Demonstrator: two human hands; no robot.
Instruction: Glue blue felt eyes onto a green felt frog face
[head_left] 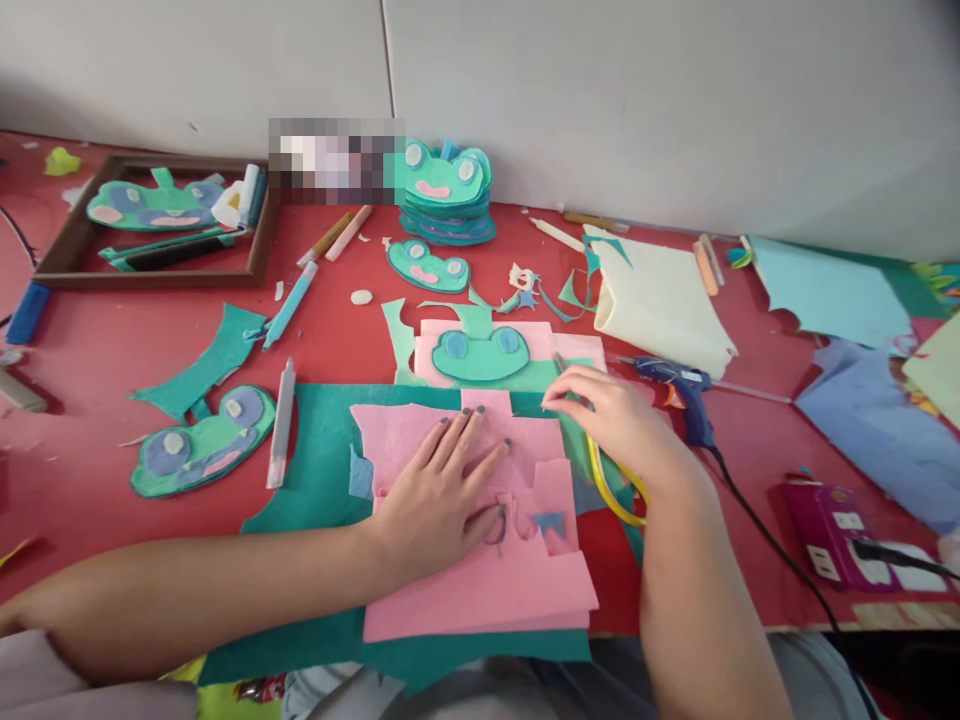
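Observation:
My left hand lies flat with fingers spread on stacked pink felt sheets. Cut-outs and a pen-drawn curve show on the felt, beside a small blue scrap. Beneath it is a large dark green felt sheet. To the right, my right hand has its fingers closed around the middle of a pair of scissors; the yellow handles hang below and a grey tip shows above. Just beyond the hands, a green frog-head felt piece with blue eye circles rests on pink and green felt.
Finished frog faces are stacked by the wall. A blue glue gun lies at right, its cord running past a purple power socket. A wooden tray, glue pens and a grey pen are at left.

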